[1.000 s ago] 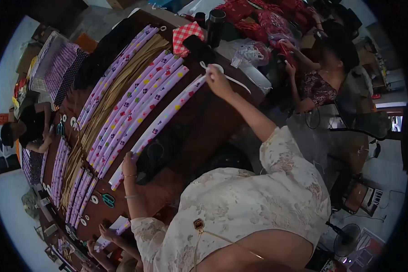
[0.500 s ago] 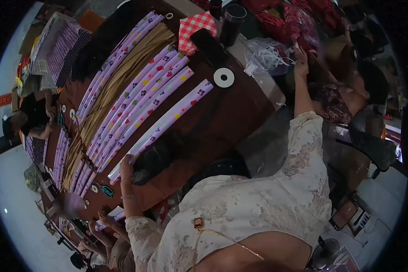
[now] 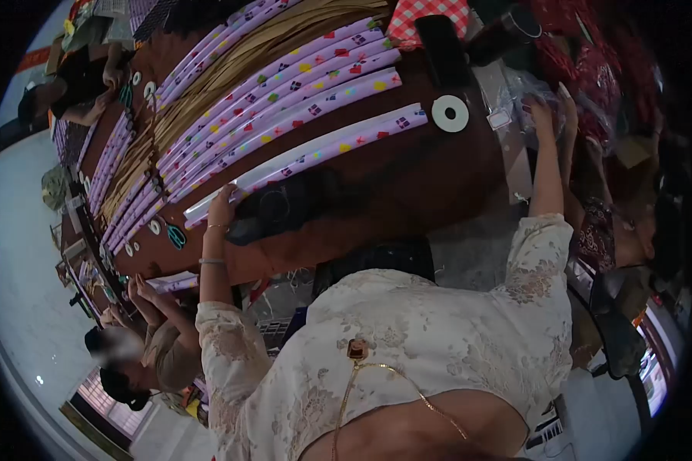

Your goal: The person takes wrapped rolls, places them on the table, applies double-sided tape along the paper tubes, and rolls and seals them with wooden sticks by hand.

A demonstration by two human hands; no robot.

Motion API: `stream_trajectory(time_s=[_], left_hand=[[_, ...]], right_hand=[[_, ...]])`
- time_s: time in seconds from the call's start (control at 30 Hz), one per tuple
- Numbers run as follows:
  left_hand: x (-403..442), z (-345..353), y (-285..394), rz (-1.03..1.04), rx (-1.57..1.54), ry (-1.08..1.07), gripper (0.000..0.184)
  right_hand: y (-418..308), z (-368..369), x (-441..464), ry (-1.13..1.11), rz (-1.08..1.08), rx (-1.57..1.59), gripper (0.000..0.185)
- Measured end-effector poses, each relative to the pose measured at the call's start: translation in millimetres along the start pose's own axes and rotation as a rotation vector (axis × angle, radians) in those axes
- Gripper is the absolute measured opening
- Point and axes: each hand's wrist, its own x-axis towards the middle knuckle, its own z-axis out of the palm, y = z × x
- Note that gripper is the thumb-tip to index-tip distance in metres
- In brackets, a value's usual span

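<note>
My left hand (image 3: 221, 206) is closed on the near end of a purple patterned roll (image 3: 331, 147), which has a plain white strip along its upper edge. The roll lies on the brown table. My right hand (image 3: 542, 117) is stretched out to the right, at a clear plastic bag (image 3: 521, 86); its fingers are too dark and blurred to make out. Beyond the roll's far end sits a white tape ring (image 3: 450, 113). More purple rolls (image 3: 284, 107) lie side by side above it, next to brown paper strips (image 3: 261, 46).
A black phone (image 3: 441, 51), a red checked cloth (image 3: 427, 19) and a dark cup (image 3: 507, 34) stand at the table's back. Scissors (image 3: 176, 236) lie at the left. Other people sit left, lower left and right; one person's hand (image 3: 568, 111) is close to my right hand.
My right hand has left the roll's far end and the white ring and moved right to the plastic bag. My left hand stays at the near end. The view has turned.
</note>
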Motion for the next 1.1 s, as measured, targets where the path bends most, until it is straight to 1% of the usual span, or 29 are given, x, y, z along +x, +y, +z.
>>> stream_trajectory(time_s=[0.03,0.07,0.13,0.17,0.23,0.3,0.37,0.5,0.57,0.6,0.63,0.67,0.73,0.77,0.83,0.87,0.93,0.97,1.03,1.1], left_hand=[[-1,5,-8,0.033,-0.009,0.052,0.030],[-2,5,-9,0.023,-0.029,0.049,0.030],[0,5,-9,0.022,-0.060,0.051,0.029],[-2,5,-10,0.018,-0.063,0.059,0.029],[-2,-2,-4,0.056,-0.103,0.039,0.028],[-2,-4,-6,0.070,-0.065,0.057,0.028],[-3,-6,-8,0.084,-0.030,0.078,0.028],[-11,-15,0,0.182,-0.099,0.155,0.028],[-17,-13,-4,0.218,-0.127,0.228,0.027],[-22,-16,0,0.242,-0.162,0.264,0.026],[-31,-17,3,0.217,-0.184,0.333,0.022],[-39,-14,6,0.212,-0.196,0.343,0.022],[-61,-10,12,0.109,-0.367,0.483,0.017],[-76,-9,16,0.072,-0.359,0.524,0.014],[-104,0,24,0.028,-0.520,0.670,0.015],[-109,29,8,-0.038,-0.695,0.719,0.017],[-133,34,18,-0.190,-0.693,0.747,0.018],[-141,44,16,-0.244,-0.810,0.726,0.017],[-153,58,14,-0.318,-0.982,0.660,0.017],[-158,63,9,-0.339,-1.146,0.582,0.018]], right_hand=[[-3,-3,-10,-0.012,0.023,0.018,0.044],[-6,-2,-22,-0.031,0.019,0.013,0.044],[-7,-7,-44,0.201,-0.211,-0.158,0.039],[-4,-6,-57,0.199,-0.221,-0.158,0.039],[3,2,-82,0.184,-0.178,-0.055,0.033],[8,18,-115,0.336,-0.285,-0.061,0.028],[11,31,-153,0.320,-0.329,0.097,0.026],[6,58,-224,0.349,-0.324,0.033,0.022],[-1,70,-254,0.281,-0.376,0.148,0.021],[5,76,-258,0.237,-0.360,0.179,0.022],[-2,83,-269,0.235,-0.370,0.168,0.022],[-8,93,-282,0.227,-0.368,0.131,0.022],[-22,111,-298,0.176,-0.395,0.104,0.024],[-32,120,-303,0.164,-0.409,0.098,0.024],[-61,144,-319,0.076,-0.341,0.111,0.028],[-70,157,-318,0.034,-0.398,0.092,0.035],[-106,186,-320,0.036,-0.504,-0.077,0.036],[-117,204,-309,0.084,-0.604,-0.116,0.032],[-161,237,-302,-0.016,-0.757,-0.104,0.030],[-206,277,-299,-0.034,-0.942,-0.161,0.030]])
